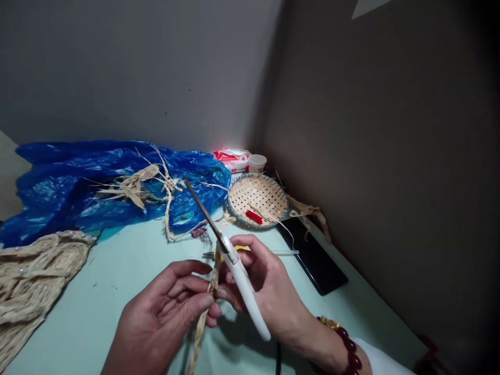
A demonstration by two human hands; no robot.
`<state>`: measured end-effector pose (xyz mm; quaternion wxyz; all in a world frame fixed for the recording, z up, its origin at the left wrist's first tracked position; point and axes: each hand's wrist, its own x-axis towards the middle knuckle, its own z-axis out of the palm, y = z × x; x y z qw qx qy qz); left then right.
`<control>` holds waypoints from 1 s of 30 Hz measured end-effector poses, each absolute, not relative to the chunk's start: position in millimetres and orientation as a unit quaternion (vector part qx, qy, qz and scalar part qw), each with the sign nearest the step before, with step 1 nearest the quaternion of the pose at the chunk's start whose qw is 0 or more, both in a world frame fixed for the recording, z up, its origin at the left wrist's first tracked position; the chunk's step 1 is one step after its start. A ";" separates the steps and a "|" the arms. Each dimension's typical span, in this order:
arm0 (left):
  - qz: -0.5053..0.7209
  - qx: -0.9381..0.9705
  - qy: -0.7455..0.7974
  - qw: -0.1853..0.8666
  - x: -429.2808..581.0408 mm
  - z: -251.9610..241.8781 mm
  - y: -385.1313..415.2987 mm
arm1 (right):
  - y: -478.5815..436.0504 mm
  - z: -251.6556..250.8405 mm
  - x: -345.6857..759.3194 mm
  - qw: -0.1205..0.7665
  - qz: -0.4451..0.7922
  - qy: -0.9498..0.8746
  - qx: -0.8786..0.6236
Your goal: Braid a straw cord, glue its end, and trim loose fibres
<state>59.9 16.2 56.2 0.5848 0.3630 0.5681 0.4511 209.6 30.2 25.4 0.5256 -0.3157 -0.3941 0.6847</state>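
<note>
My left hand is closed, pinching a pale twisted strip of dried plant fibre between thumb and fingers. Facing it, my right hand has its fingertips on the same strip, close to the left thumb. White-handled scissors rest in the right hand, their dark blades pointing up and to the left, away from the pinched spot. The strip runs up behind the blade base and hangs down below the hands. Part of the right fingers is hidden behind the scissors.
Behind the hands stands a woven basket holding a red piece. Blue plastic carries loose fibre. A braided fibre piece lies left, a black phone right. Wipes and a cup stand by the wall.
</note>
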 end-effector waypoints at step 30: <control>0.465 0.296 0.529 0.645 36.5 76.0 26.8 | 35.3 32.7 231.5 0.550 0.453 -0.579 -0.397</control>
